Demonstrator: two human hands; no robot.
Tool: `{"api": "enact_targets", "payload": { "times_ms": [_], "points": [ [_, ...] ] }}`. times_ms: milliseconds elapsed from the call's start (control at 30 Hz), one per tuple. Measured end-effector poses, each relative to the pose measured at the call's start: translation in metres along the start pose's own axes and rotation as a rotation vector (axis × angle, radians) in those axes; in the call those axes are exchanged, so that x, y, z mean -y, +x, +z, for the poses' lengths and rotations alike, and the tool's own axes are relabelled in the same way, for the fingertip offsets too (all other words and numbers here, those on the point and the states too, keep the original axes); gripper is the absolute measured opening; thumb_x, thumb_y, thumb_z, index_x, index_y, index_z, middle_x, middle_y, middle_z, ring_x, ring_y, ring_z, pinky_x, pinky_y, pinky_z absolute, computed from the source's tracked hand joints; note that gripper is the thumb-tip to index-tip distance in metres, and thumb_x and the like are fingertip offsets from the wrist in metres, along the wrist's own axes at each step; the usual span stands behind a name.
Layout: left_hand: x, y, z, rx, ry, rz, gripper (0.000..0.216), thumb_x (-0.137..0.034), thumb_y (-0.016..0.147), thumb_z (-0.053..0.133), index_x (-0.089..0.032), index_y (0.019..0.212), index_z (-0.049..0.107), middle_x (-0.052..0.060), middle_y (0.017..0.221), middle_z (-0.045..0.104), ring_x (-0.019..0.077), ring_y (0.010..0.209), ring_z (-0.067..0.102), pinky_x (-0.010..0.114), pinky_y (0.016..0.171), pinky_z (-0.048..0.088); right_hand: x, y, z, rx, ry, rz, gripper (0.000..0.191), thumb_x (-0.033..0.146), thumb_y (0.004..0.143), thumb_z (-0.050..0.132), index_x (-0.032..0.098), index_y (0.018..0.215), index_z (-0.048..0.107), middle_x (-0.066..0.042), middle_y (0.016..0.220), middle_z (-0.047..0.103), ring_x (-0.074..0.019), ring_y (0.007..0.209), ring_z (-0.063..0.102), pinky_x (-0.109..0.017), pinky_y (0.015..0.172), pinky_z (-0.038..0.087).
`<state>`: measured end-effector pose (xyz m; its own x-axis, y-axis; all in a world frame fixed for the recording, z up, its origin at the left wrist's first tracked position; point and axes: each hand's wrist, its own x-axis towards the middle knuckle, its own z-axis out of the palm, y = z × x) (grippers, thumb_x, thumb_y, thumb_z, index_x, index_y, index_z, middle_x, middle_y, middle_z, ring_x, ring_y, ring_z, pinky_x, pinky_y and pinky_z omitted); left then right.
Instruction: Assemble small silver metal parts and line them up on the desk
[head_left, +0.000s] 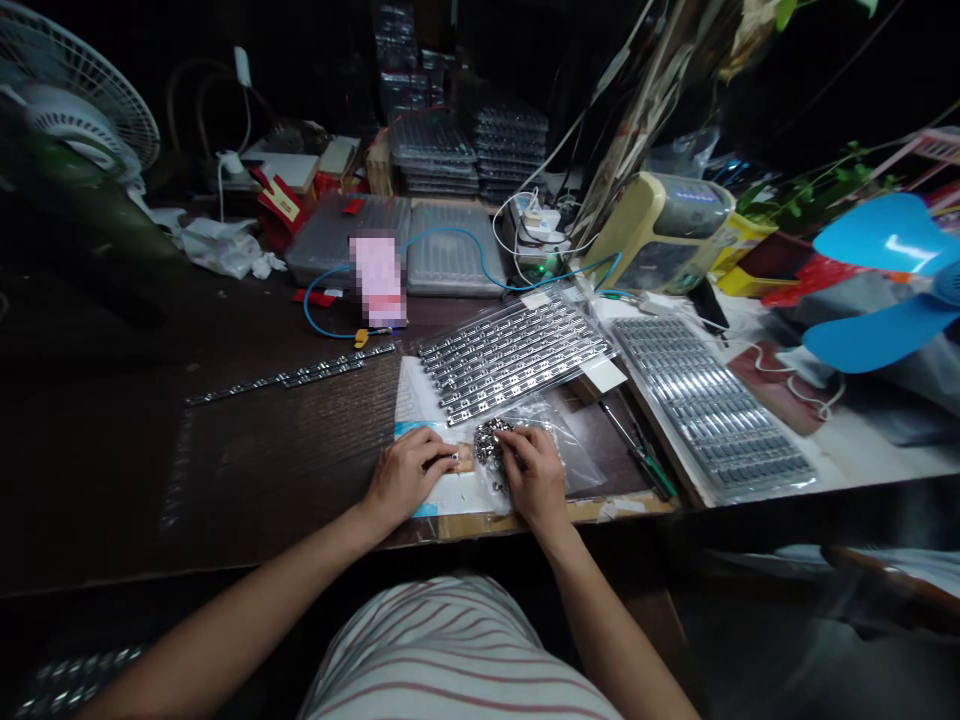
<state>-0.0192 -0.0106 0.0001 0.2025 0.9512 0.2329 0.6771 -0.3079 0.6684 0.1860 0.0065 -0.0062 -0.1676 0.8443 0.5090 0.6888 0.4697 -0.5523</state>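
Observation:
My left hand (405,472) is closed, thumb and fingers pinched at a small tan block (465,458) lying on a white and blue sheet (450,495). A tiny dark and shiny piece shows at those fingertips, too small to name. To its right, my right hand (536,475) has its thumb and forefinger together at the edge of a pile of small shiny metal parts (489,440). The pile lies on a clear plastic bag (577,445). Whatever is between the right fingertips is too small to make out.
Beyond my hands lies a clear tray of metal strips (517,355); another filled tray (712,405) is at right. Loose strips (292,378) lie left. A green-handled tool (656,470) rests near the front edge. A blue-bladed fan (885,285) stands right, and a blue cable (480,245) crosses behind.

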Motion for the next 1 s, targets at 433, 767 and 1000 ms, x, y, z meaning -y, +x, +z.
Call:
{"api": "enact_targets", "payload": {
  "times_ms": [433, 767, 1000],
  "points": [
    [0.001, 0.002, 0.001, -0.095, -0.124, 0.022, 0.012, -0.020, 0.084, 0.059, -0.019, 0.090, 0.070, 0.004, 0.083, 0.063, 0.0154, 0.080, 0.058, 0.027, 0.073, 0.046, 0.015, 0.001, 0.007, 0.088, 0.116, -0.026, 0.007, 0.025, 0.086, 0.061, 0.024, 0.088, 0.068, -0.001, 0.086, 0.068, -0.0156, 0.080, 0.058, -0.029, 0.073, 0.044],
    [0.010, 0.005, 0.000, -0.159, -0.175, -0.025, 0.011, -0.020, 0.082, 0.061, -0.019, 0.089, 0.070, 0.004, 0.084, 0.064, 0.0150, 0.079, 0.060, 0.026, 0.070, 0.047, 0.035, 0.003, 0.026, 0.191, -0.143, -0.080, 0.011, 0.031, 0.082, 0.068, 0.032, 0.092, 0.071, -0.001, 0.088, 0.064, -0.0181, 0.083, 0.049, -0.031, 0.071, 0.032],
    [0.009, 0.004, 0.001, -0.164, -0.195, -0.065, 0.012, -0.019, 0.082, 0.060, -0.018, 0.088, 0.070, 0.004, 0.084, 0.064, 0.0147, 0.077, 0.060, 0.025, 0.065, 0.047, 0.012, 0.004, -0.004, 0.182, -0.288, -0.071, 0.025, 0.030, 0.087, 0.060, 0.028, 0.112, 0.064, -0.006, 0.105, 0.063, -0.0227, 0.090, 0.049, -0.036, 0.073, 0.037]
  ]
}}
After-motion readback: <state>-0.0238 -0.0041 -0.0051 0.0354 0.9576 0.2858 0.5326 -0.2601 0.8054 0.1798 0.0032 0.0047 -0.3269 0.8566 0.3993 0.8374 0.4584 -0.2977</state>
